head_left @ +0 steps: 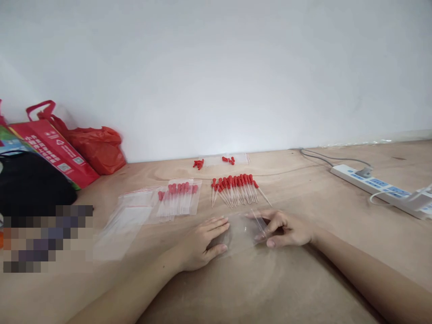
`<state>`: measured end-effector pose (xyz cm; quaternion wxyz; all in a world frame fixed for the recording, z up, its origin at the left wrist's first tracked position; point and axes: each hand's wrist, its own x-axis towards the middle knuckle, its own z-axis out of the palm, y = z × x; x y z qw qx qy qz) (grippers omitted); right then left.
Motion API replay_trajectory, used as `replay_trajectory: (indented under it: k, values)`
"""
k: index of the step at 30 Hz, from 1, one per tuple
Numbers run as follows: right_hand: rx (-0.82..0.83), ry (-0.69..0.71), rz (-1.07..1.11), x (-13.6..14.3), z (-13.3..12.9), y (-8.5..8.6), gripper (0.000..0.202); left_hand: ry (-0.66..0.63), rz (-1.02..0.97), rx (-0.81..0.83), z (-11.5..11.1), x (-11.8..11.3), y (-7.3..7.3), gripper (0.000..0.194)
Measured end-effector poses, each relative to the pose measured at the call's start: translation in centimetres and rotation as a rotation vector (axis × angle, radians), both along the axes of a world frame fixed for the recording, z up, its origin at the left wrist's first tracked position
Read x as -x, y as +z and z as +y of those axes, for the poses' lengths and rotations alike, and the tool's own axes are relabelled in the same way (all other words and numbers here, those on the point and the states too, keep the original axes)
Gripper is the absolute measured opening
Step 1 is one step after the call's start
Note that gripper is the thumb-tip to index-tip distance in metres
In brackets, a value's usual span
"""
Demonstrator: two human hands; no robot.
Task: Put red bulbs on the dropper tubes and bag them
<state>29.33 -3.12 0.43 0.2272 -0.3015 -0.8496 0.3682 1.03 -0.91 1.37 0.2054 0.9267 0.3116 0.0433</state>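
A clear plastic bag (240, 234) lies flat on the table between my hands. My left hand (208, 240) rests on its left side, fingers stretched out. At the bag's right end is my right hand (285, 229); some of its fingertips show through the plastic, with the thumb apart from them outside. Just beyond the bag, droppers with red rubber bulbs (238, 184) and pale thin stems lie in a row, several of them. Left of that row, more droppers lie inside clear zip bags (179, 198). A spread stack of flat zip bags (130, 211) sits farther left.
Loose red bulbs (198, 164) lie near the wall, some on a clear bag (241, 158). A white power strip (378, 186) with cables stands at the right. Red bags (97, 148) and a black item (33, 184) crowd the left side of the wooden table (209, 297).
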Motion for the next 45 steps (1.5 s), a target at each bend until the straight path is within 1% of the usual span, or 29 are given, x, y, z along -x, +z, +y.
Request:
replay_trajectory:
  k: [2,3,4,5,8,9,10,12,14,17,20,22,24,27,29,31,34,37,39,41,43,45]
  values:
    - [0.078,-0.045,0.072,-0.7,0.5,-0.3,0.027,-0.003,-0.003,0.005,0.0,-0.1,0.0,0.050]
    - [0.097,-0.107,0.099,-1.1,1.0,-0.5,0.026,-0.004,-0.007,0.002,0.0,-0.2,0.0,0.049]
    - [0.099,-0.207,0.114,-1.5,1.6,-0.7,0.026,-0.005,-0.012,-0.004,0.0,-0.3,0.0,0.049]
    - [0.087,-0.339,0.111,-1.8,2.3,-1.0,0.026,-0.009,-0.016,-0.012,0.1,-0.3,0.0,0.048]
    - [0.008,-0.854,0.011,-2.2,5.1,-1.5,0.020,-0.026,-0.019,-0.036,0.2,-0.5,0.1,0.048]
    - [-0.015,-0.985,-0.040,-2.1,6.1,-1.6,0.022,-0.030,-0.019,-0.041,0.2,-0.5,0.1,0.048]
    - [-0.022,-1.063,-0.095,-2.0,7.0,-1.6,0.029,-0.032,-0.023,-0.046,0.2,-0.5,0.0,0.047]
    - [-0.016,-1.140,-0.213,-1.5,8.6,-1.5,0.044,-0.034,-0.033,-0.055,0.3,-0.5,-0.1,0.047]
    - [0.000,-1.160,-0.299,-0.9,9.6,-1.4,0.049,-0.037,-0.042,-0.062,0.3,-0.5,-0.3,0.047]
    - [0.008,-1.172,-0.339,-0.3,10.4,-1.3,0.040,-0.042,-0.063,-0.065,0.3,-0.4,-0.4,0.047]
    - [0.011,-1.178,-0.333,-0.6,10.0,-1.1,0.034,-0.041,-0.069,-0.062,0.2,-0.5,-0.2,0.046]
    - [0.001,-1.180,-0.328,-1.2,9.0,-1.0,0.040,-0.040,-0.059,-0.057,0.2,-0.5,-0.1,0.047]
    - [0.018,-1.171,-0.222,-2.0,7.6,-1.0,0.054,-0.041,-0.050,-0.053,0.2,-0.6,-0.1,0.048]
    - [0.151,-1.134,0.158,-2.6,5.2,-1.7,0.070,-0.040,-0.045,-0.046,0.3,-0.5,-0.4,0.048]
    - [0.240,-1.116,0.388,-2.5,3.9,-2.5,0.074,-0.036,-0.053,-0.040,0.4,-0.5,-0.5,0.048]
    - [0.283,-1.116,0.511,-2.0,3.1,-3.2,0.074,-0.034,-0.061,-0.035,0.4,-0.5,-0.6,0.048]
    - [0.318,-1.114,0.590,-0.7,2.3,-3.6,0.070,-0.036,-0.055,-0.029,0.4,-0.5,-0.5,0.047]
    - [0.347,-1.089,0.670,0.7,1.7,-3.4,0.062,-0.016,-0.064,-0.025,0.3,-0.5,-0.6,0.049]
    - [0.381,-1.026,0.730,1.4,1.2,-3.1,0.054,0.012,-0.087,-0.012,0.2,-0.4,-0.6,0.052]
    - [0.420,-0.925,0.758,1.9,0.7,-2.9,0.044,0.027,-0.108,0.008,0.2,-0.3,-0.7,0.051]
    - [0.451,-0.833,0.745,2.0,0.4,-2.8,0.038,0.016,-0.123,0.020,0.1,-0.3,-0.6,0.049]
    - [0.473,-0.785,0.685,1.8,0.2,-2.7,0.037,-0.002,-0.131,0.018,0.1,-0.3,-0.5,0.049]
